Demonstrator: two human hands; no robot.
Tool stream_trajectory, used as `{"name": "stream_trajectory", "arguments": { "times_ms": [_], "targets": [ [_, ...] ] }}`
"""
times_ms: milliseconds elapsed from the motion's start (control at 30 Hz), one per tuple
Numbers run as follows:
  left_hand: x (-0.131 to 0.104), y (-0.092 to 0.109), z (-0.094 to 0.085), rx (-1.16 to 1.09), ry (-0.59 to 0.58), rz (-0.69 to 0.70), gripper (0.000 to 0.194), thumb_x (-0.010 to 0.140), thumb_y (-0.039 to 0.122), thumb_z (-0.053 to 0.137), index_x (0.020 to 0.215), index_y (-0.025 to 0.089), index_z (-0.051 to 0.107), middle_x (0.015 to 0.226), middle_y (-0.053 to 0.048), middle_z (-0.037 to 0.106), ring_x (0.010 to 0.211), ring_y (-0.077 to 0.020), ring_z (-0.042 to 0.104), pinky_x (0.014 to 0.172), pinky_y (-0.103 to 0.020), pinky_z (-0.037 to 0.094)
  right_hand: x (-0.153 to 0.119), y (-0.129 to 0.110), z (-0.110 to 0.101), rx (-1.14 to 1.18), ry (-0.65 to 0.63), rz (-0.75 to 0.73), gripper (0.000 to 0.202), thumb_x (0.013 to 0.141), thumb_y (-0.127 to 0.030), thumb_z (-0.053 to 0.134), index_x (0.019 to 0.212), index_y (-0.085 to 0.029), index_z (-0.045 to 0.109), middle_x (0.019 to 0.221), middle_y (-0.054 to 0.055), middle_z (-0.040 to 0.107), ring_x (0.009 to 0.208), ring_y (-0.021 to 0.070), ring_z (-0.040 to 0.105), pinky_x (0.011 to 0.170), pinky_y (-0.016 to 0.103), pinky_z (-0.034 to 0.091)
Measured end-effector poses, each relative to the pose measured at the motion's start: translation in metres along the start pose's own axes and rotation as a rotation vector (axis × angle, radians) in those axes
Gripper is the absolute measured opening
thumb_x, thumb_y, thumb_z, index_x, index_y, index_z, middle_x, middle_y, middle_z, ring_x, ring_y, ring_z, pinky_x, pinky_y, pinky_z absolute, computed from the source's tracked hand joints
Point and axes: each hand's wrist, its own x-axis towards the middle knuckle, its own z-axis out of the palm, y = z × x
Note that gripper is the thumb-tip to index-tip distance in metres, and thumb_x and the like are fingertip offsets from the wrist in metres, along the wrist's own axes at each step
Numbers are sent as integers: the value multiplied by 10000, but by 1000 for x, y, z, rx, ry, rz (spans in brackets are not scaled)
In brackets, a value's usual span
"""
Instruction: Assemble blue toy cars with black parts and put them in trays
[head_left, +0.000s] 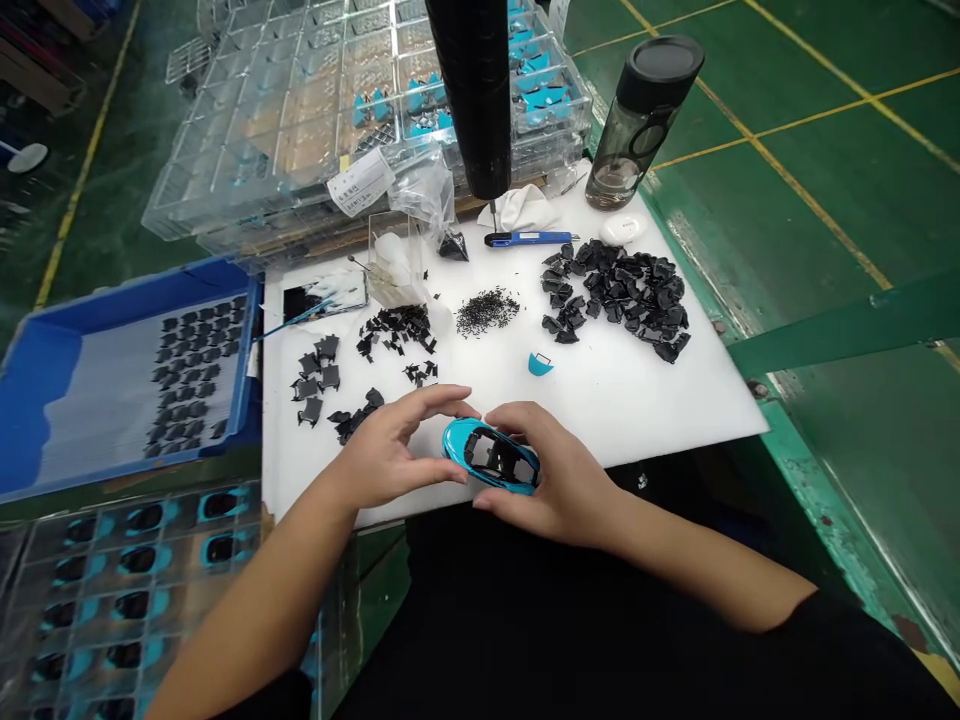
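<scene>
Left grip [394, 450]: we pinch the blue car shell [456, 437] at its left end, thumb and fingertips apart across it.
Shell: between our hands, over the near edge.
Right grip [566, 470]: we clasp its right end, fingers curled.
Table [637, 400]: white; we see black parts [330, 378], cutter [532, 239], bottle [630, 140].
Room: blue bin [45, 365], clear trays [247, 140], green floor [810, 190].

The left arm [277, 570] and right arm [690, 560] are bent and reach in toward the middle. The left hand [394, 445] makes a wide curve, its thumb [435, 472] pointing across. The right hand [566, 470] curls in a grip, facing the left one, fingertips [493, 412] almost meeting.
</scene>
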Motion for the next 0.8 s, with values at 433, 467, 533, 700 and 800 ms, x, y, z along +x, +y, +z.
{"name": "stream_trajectory", "arguments": {
  "times_ms": [433,467,533,700,800],
  "targets": [
    [3,2,1,81,18,13,716,749,285,847,1388,284,523,1191,-107,697,1145,-258,664,1023,-392,544,-4,7,8,-283,-10,-197,395,926,-340,647,1310,-267,594,1325,140,610,1172,271,636,936,399,559],
    [4,2,2,87,18,15,715,751,290,846,1388,282,523,1191,-109,698,1145,-260,666,1022,-393,545,-4,8,8,-285,-12,-186,402,924,-340,648,1317,-274,595,1335,137,609,1180,273,634,940,402,558],
    [5,5,4,98,13,10,703,760,313,838,1386,274,521,1188,-115,702,1139,-269,672,1016,-401,551,-4,9,7,-259,6,-153,394,907,-331,667,1294,-280,619,1335,131,616,1177,278,637,944,411,555],
    [21,28,-3,280,33,-35,695,778,430,809,1383,255,516,1210,-125,697,1129,-283,675,956,-393,587,-2,11,1,230,92,154,357,780,-360,799,1097,-239,690,1114,97,702,971,258,704,764,368,595],
    [62,49,-24,343,333,179,580,863,496,704,1355,234,544,1216,-122,662,1133,-249,653,930,-355,589,-2,12,-4,809,115,448,369,770,-400,813,1036,-218,635,1002,62,709,773,200,720,545,269,565]
  ]
}}
